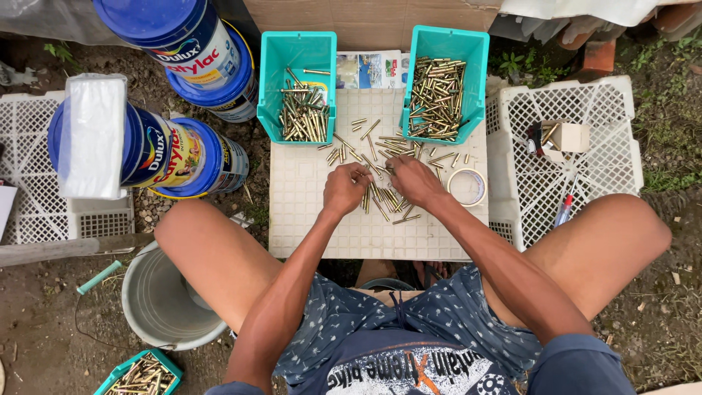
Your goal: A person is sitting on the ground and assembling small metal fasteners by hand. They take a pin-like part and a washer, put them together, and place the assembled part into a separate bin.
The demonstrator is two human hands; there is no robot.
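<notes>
At the far left, at nine o'clock, a white lattice crate [29, 175] is lying on the dirt, and blue paint buckets [183, 146] are resting on their sides just beside it, with a white folded sheet [93, 135] lying across one of them. At seven o'clock a grey metal pail [164, 303] is standing by the person's knee, and a small teal tray [139, 374] of brass pieces is showing at the bottom edge.

Toward the centre, a white gridded board [307, 219] is serving as the work surface. At eleven o'clock on it a teal bin [297, 51] is holding a modest heap of brass pins. The left hand [345, 189] is hovering over the board's middle with fingers curled down onto the loose brass pins [384, 199] scattered there; whether it is actually pinching one I cannot tell. Just beside it, the right hand [414, 181] is pressing down on the same scatter, fingers bent among the pins, its grasp likewise unclear.

At one o'clock a second teal bin [447, 55] is sitting fuller, pins spilling from its open front onto the board. A roll of tape [468, 186] is lying at three o'clock from the right hand. Farther right, another white lattice crate [585, 146] is holding a small box [569, 137] and a pen [564, 210].
</notes>
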